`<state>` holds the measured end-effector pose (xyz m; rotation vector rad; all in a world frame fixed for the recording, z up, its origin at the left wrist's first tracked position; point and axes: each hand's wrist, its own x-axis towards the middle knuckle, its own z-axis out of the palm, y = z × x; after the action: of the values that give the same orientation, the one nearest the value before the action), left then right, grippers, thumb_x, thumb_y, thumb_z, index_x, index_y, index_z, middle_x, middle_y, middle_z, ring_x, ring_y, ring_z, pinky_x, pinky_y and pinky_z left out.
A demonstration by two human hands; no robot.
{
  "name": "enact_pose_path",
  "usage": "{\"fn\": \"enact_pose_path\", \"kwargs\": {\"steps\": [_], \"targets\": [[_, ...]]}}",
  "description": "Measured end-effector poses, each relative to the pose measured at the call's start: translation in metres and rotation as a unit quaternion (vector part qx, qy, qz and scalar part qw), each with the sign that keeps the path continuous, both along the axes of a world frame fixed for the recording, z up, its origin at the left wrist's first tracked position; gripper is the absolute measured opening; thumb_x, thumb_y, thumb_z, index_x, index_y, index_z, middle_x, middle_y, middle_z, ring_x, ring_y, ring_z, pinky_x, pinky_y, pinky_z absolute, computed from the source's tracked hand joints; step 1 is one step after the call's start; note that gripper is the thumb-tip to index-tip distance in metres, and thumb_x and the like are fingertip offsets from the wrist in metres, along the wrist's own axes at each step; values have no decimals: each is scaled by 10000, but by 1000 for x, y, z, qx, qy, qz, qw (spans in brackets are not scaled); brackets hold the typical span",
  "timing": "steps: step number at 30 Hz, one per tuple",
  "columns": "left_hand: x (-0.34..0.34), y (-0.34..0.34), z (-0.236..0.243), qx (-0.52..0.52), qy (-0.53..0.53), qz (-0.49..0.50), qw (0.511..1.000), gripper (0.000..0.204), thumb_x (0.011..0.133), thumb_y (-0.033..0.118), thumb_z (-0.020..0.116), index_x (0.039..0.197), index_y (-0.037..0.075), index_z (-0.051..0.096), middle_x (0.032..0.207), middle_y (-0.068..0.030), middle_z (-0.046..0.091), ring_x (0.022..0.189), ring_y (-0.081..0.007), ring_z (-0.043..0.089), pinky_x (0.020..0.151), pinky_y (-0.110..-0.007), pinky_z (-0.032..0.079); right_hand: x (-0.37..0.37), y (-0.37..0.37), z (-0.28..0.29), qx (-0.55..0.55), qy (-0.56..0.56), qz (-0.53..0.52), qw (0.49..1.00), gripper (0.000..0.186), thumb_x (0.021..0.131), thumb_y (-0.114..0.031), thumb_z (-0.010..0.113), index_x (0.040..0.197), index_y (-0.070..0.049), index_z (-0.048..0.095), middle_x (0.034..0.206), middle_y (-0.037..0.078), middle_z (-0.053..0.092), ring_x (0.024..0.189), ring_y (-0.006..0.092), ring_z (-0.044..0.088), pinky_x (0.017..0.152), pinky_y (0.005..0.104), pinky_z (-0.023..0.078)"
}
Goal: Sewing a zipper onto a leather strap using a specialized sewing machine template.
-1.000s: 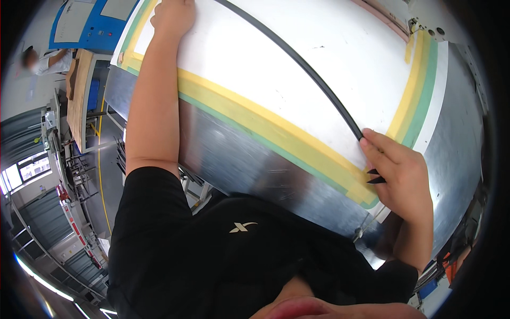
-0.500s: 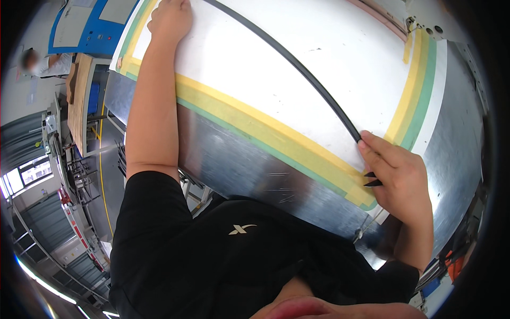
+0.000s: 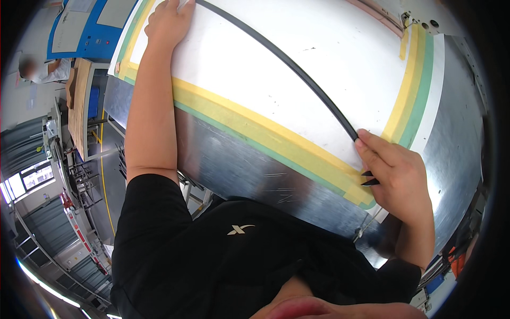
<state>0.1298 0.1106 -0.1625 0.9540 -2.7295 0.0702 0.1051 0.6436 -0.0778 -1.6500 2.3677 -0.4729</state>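
Note:
A long, thin black strip (image 3: 289,64) bows across the white sheet (image 3: 234,69), running from the top of the view down to the right. My right hand (image 3: 396,173) pinches its near end between thumb and fingertips. Two dark pointed tips (image 3: 370,181) stick out from under the same hand's curled fingers; the rest of that tool is hidden in the palm. At the upper left, my left hand (image 3: 169,24) is closed at the strip's far end, its fingertips partly cut off by the picture's edge.
Yellow tape (image 3: 249,133) and green tape border the sheet on a shiny metal table (image 3: 239,159). A pinkish bar (image 3: 380,16) lies along the far right side. Left stand a wooden-topped bench (image 3: 81,106), a blue machine (image 3: 95,34) and a seated person (image 3: 53,72).
Both hands keep their hold on the strip. The whole view has shifted slightly, and the strip's curve looks almost the same.

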Motion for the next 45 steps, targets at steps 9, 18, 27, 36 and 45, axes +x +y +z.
{"fn": "enact_pose_path", "kwargs": {"steps": [9,18,27,36,45], "targets": [[-4,73,21,126,51,-176,975,442,1040,411,581,1440,233,640,1492,-149,590,1398,-354,529,1157,-415,424,8,-3,10,25,-79,147,986,476,726,-84,714,1201,-58,739,1289,42,682,759,205,650,666,336,552],[5,180,56,-33,-22,-315,948,383,967,342,697,1224,60,716,1264,-174,682,1155,-378,636,984,-449,503,2,3,19,2,-17,-5,1000,419,714,-90,777,1122,-50,690,1024,82,639,770,262,681,651,385,549],[31,240,57,165,59,-506,844,361,833,218,841,1134,56,723,1192,-150,686,1035,-346,670,888,-430,559,5,1,38,54,-26,-79,995,403,685,-48,813,1068,-45,686,920,91,635,756,300,682,638,392,544],[28,199,69,188,-1,-556,810,499,676,314,917,954,17,627,978,-125,609,920,-330,583,810,-411,480,24,-15,-8,20,-93,-64,993,212,762,-102,820,845,-81,627,766,62,525,634,240,602,532,361,480],[32,207,69,189,-65,-581,789,545,661,449,889,857,52,572,885,-131,516,836,-340,500,747,-421,423,17,-3,-13,-18,-91,-46,995,190,801,-129,822,808,-97,635,731,44,539,564,212,576,478,340,448]]}}
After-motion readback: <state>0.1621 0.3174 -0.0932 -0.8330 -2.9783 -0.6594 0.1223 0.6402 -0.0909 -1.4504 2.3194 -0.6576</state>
